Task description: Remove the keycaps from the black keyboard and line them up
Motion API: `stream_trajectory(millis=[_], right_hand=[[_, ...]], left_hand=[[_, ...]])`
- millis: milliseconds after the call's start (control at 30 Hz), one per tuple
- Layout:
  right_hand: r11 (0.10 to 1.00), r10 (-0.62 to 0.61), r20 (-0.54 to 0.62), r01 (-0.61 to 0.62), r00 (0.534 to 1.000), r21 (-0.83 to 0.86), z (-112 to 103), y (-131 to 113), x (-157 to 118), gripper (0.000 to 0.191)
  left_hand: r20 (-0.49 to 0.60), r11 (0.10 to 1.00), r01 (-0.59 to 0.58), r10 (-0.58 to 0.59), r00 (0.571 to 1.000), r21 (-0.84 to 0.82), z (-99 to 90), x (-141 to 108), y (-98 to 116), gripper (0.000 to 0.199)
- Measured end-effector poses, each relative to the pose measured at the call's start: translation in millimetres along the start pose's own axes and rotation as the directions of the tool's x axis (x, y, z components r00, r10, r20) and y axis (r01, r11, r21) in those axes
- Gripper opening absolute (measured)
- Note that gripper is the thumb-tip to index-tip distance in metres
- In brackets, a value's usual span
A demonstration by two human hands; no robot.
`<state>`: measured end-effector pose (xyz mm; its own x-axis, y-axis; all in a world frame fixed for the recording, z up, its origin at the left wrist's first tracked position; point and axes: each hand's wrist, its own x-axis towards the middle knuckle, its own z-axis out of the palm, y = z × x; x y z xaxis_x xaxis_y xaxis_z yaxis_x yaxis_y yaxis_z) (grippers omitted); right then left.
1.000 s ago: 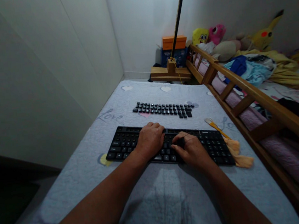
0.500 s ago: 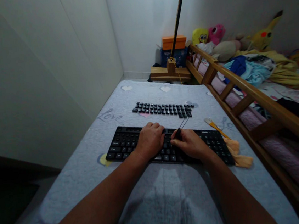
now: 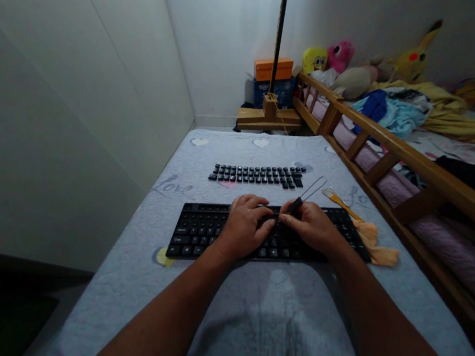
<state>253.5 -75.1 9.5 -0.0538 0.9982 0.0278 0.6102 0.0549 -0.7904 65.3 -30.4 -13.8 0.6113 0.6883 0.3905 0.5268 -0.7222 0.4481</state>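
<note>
A black keyboard [image 3: 192, 232] lies on the cloth-covered surface, with keys on its left part and a bare black stretch near the right hand. My left hand [image 3: 245, 227] rests over its middle, thumb and forefinger drawn close together; whatever is between them is too small to make out. Close beside it, my right hand [image 3: 313, 226] is closed around the black handle of a wire keycap puller [image 3: 296, 204], whose two thin wires point up and right, away from the keys. Behind the keyboard, loose black keycaps [image 3: 298, 183] lie in several rows.
Right of the keyboard lie a flat brush [image 3: 342, 204] with a yellow handle and an orange cloth [image 3: 383, 255]. A wooden bed rail [image 3: 385, 134] runs along the right side. A lamp-like pole [image 3: 279, 32] on a wooden base [image 3: 256, 118] stands at the far end.
The keycap puller has swung from pointing up over the keyboard to pointing right. My left hand's fingers have opened out a little and its thumb has come close to my right fingertips.
</note>
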Motion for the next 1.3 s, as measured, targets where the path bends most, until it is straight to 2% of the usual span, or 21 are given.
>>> stream_trajectory(millis=[133,367,533,667,733,833,1000,1067,1133,1300], right_hand=[[0.999,-0.031,-0.036,0.031,0.999,-0.014,-2,2,-3,0.014],[0.998,-0.053,-0.051,0.055,0.997,0.044,1,-1,-7,0.011],[0.982,-0.028,-0.196,0.064,0.98,0.179,9,0,-7,0.006],[0.981,0.037,-0.361,0.036,0.932,0.192,13,4,-6,0.009],[0.983,0.027,-0.41,0.051,0.912,0.177,13,6,-6,0.011],[0.985,-0.052,-0.381,0.111,0.923,0.133,13,7,-7,0.018],[0.975,-0.208,-0.268,0.223,0.941,0.025,13,4,-9,0.024],[0.975,-0.22,-0.223,0.224,0.95,-0.011,13,2,-10,0.024],[0.978,-0.208,-0.19,0.208,0.959,-0.019,11,2,-11,0.016],[0.982,-0.188,-0.141,0.188,0.972,-0.016,9,1,-10,0.01]], left_hand=[[0.026,0.993,-0.05,0.053,0.998,-0.104,-1.0,0,2,0.017],[0.027,0.985,-0.027,0.032,0.999,-0.171,-0.2,1,-1,0.011],[-0.001,0.982,-0.053,0.054,0.999,-0.183,-1.2,1,2,0.011],[-0.028,0.977,-0.103,0.1,0.995,-0.184,-2.4,2,5,0.008],[-0.054,0.977,-0.108,0.1,0.994,-0.184,-3.6,2,5,0.007],[-0.067,0.979,-0.087,0.076,0.995,-0.186,-5.6,3,4,0.009],[-0.09,0.98,-0.072,0.056,0.994,-0.185,-4.5,3,3,0.013],[-0.113,0.981,-0.072,0.052,0.992,-0.181,-3.3,2,2,0.013],[-0.125,0.981,-0.072,0.05,0.991,-0.178,-2.9,2,2,0.012],[-0.109,0.983,-0.06,0.042,0.993,-0.172,-3.6,2,2,0.012]])
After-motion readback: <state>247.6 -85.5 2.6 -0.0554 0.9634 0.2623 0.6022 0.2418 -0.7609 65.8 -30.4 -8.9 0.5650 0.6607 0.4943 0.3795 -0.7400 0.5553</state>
